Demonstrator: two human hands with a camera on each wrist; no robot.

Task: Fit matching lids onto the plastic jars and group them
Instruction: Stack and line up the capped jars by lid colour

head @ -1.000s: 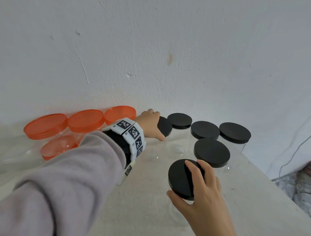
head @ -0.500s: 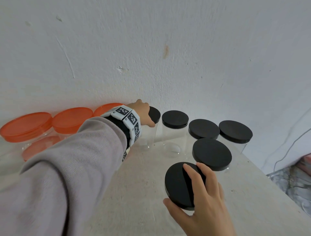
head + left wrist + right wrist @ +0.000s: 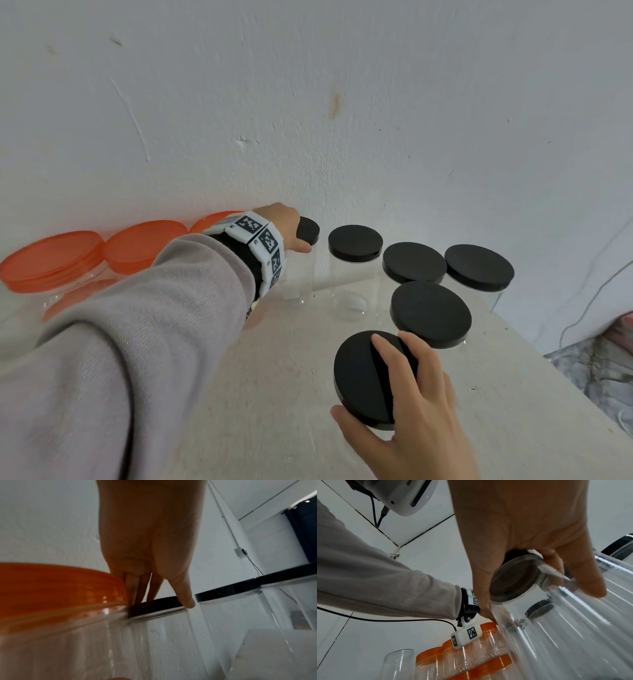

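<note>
Head view: left hand [image 3: 286, 228] has seated its black lid [image 3: 308, 230] flat on the back jar [image 3: 301, 274], fingers gripping. Right hand [image 3: 407, 404] grips front lid [image 3: 363, 377], unchanged; black set nearly capped.

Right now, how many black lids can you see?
6: one under the left hand, three along the wall, one in front, one under the right hand. More may be hidden.
</note>
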